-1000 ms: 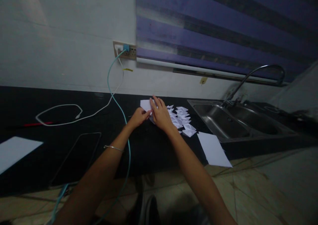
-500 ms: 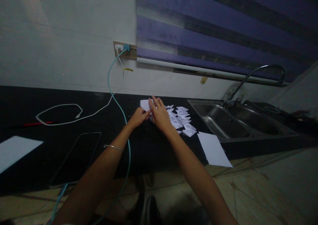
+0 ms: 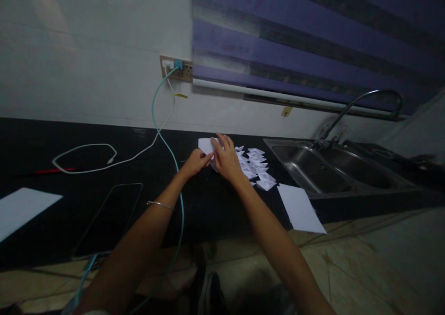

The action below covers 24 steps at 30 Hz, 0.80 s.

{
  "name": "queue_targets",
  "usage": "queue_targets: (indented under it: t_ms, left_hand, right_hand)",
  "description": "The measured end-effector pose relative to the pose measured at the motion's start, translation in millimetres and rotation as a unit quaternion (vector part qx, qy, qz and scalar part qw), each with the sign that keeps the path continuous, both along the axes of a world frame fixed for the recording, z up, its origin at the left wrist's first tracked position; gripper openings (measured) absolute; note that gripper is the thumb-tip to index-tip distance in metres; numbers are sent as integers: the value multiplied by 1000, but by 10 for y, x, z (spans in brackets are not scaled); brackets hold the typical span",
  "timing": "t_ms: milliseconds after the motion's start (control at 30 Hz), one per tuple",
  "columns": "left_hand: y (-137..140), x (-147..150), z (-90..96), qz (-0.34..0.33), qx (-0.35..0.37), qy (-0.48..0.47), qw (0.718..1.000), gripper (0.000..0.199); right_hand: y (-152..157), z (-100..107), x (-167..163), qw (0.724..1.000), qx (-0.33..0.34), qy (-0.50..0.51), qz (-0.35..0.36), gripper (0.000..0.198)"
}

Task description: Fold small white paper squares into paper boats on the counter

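A small white sheet of paper (image 3: 205, 144) is between my hands, partly hidden behind the fingers. My left hand (image 3: 195, 162) pinches its near edge between thumb and fingers. Over its right side lies my right hand (image 3: 226, 158), fingers bent and touching the paper; whether it grips the sheet or only presses it is hard to see. Just right of that hand, several folded paper boats (image 3: 256, 163) sit close together on the black counter (image 3: 208, 213).
Flat white paper (image 3: 301, 208) overhangs the front edge near the steel sink (image 3: 313, 166). More paper (image 3: 26, 208) lies at far left beside a dark tablet (image 3: 109, 220). A teal cable (image 3: 182, 213) crosses near my left forearm; a white cable (image 3: 86, 171) loops behind.
The view has shifted slightly. Both hands stay on the paper in nearly the same place, with the right fingers a little more bent.
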<state>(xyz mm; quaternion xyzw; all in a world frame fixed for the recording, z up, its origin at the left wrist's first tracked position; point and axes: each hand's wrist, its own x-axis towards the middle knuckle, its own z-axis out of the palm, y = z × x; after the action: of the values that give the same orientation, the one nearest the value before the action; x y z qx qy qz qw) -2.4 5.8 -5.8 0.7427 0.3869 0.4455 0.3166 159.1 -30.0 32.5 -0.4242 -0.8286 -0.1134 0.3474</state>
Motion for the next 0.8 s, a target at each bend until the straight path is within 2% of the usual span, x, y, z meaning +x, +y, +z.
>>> queue_targets:
  t_ms: [233,500,667,800]
  left_hand:
    - [-104,10,71,9,-5,61,998,48]
    - [-158,31,85,31,-3,101,994,40]
    - [-149,32,53,11,-35,105,994,39]
    - [-92,17,11,-28,-35,72,996,43]
  right_hand:
    - [22,14,43,999,8,33,25,39]
    - [91,-13,118,994,-15,96,49,25]
    - [127,-30,155,990,7,124,65,14]
    - [131,-18,158,988,27,136,71,12]
